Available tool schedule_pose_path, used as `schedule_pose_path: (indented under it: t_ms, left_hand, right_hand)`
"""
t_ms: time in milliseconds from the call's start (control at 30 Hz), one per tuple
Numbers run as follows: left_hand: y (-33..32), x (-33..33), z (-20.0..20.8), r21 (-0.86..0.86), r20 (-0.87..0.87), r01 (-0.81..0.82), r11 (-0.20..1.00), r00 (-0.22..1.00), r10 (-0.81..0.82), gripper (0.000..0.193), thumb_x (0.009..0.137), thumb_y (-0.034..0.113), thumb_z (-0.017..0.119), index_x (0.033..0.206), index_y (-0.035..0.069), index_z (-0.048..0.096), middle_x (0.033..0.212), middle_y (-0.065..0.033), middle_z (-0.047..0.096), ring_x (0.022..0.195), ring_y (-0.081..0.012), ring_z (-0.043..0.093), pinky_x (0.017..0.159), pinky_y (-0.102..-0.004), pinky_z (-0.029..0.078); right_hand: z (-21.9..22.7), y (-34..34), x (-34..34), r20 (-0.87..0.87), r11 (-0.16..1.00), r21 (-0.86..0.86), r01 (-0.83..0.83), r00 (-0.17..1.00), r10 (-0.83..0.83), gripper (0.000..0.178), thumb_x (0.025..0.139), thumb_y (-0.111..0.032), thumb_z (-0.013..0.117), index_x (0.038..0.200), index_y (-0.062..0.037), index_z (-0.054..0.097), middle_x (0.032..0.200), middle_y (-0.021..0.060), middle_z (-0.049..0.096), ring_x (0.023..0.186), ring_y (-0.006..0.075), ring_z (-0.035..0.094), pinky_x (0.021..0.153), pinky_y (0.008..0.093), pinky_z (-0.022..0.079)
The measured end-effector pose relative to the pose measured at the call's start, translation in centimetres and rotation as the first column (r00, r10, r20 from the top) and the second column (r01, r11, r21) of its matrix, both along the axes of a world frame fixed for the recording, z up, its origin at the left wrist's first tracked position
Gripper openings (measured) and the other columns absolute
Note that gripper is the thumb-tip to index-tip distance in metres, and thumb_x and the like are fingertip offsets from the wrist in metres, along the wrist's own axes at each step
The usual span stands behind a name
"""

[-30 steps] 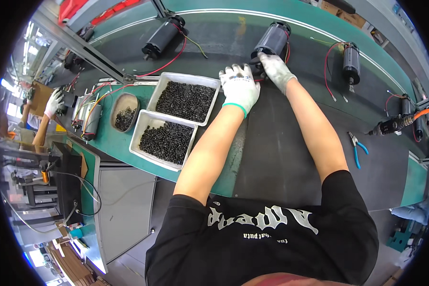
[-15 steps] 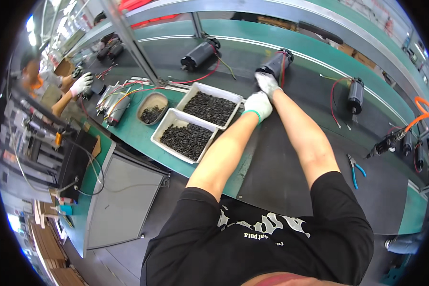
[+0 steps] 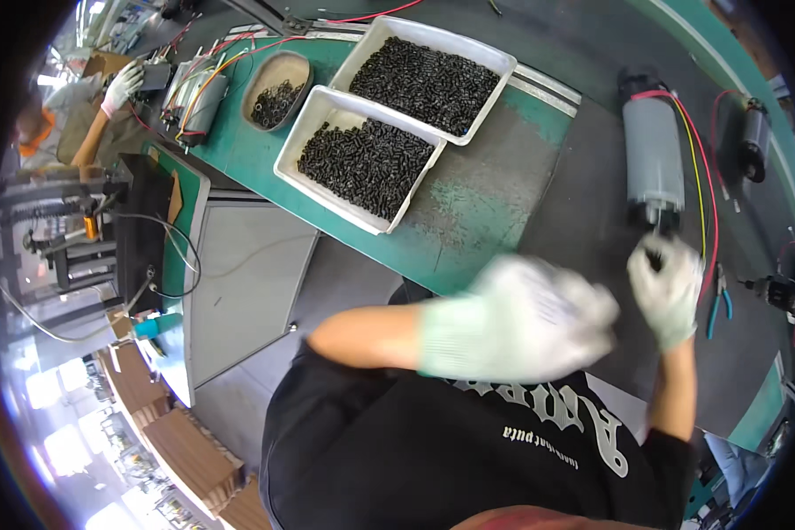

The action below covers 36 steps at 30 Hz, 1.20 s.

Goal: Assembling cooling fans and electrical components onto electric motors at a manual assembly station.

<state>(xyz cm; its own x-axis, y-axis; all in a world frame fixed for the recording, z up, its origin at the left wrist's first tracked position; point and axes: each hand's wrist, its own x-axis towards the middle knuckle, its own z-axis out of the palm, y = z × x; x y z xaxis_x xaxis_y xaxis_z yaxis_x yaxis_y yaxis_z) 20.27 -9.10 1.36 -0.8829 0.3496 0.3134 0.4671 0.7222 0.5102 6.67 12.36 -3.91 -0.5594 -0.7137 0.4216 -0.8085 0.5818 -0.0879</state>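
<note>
While your left hand hangs in front of your black shirt, it is a blur, so I cannot tell how wide it is or if it has something in it. Your right hand has its fingers bent round toward the thumb, with a dark spot between them. I cannot tell if that spot is a gap or a small black part. You have white gloves on both.

The grey motor lies just past your right fingertips, its metal end facing you. I cannot tell if you touch it. Its red wire and yellow wire run down beside your right hand. The pliers with blue handles lie just right of that hand.
</note>
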Motion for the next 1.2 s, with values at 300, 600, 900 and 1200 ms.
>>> schedule_pose_path:
  t_ms: [300,600,900,1200]
  left_hand:
    - [-22.1,-10.1,-5.6,-0.549,-0.116,-0.623,0.557,0.717,0.688,0.032,0.087,0.029,0.061,0.108,0.006,0.066,0.105,-0.0193,0.065,0.100,-0.0365,0.062,0.089,-0.0427,0.049]
    - [-23.1,-13.4,-9.0,-0.490,-0.271,-0.637,0.595,0.760,0.591,0.027,0.081,0.027,0.063,0.089,0.001,0.062,0.090,-0.0215,0.065,0.087,-0.0390,0.064,0.078,-0.0475,0.051]
    - [-20.5,-10.9,-4.8,-0.191,0.005,-0.641,0.743,0.756,0.654,0.021,0.087,0.015,0.058,0.098,-0.003,0.058,0.092,-0.0210,0.064,0.089,-0.0328,0.063,0.082,-0.0387,0.049]
    - [-3.6,-5.6,-1.4,0.895,0.435,-0.406,0.183,0.885,-0.165,0.015,0.075,0.006,0.062,0.086,-0.002,0.055,0.081,-0.0101,0.057,0.070,-0.0157,0.056,0.068,-0.0297,0.052]
  right_hand:
    - [0.4,-1.2,4.3,0.794,0.960,-0.146,0.240,0.607,-0.031,0.013,0.080,-0.008,0.059,0.088,0.0017,0.063,0.077,0.0162,0.062,0.072,0.0313,0.060,0.069,0.0367,0.047]
    - [4.4,14.1,1.4,0.574,0.355,-0.772,0.527,0.818,0.034,0.036,0.094,-0.028,0.056,0.110,0.0037,0.061,0.089,0.0101,0.065,0.071,0.0144,0.060,0.065,0.0258,0.048]
    - [0.4,24.9,-13.5,0.597,0.216,-0.797,0.564,0.684,0.419,0.056,0.088,-0.029,0.068,0.131,-0.0010,0.046,0.113,0.0111,0.059,0.100,0.0201,0.058,0.093,0.0351,0.045]
    - [7.2,13.2,-6.5,0.447,0.346,-0.889,0.301,0.737,0.507,0.036,0.081,-0.010,0.062,0.114,0.0018,0.054,0.104,0.0137,0.060,0.101,0.0323,0.059,0.092,0.0481,0.048]
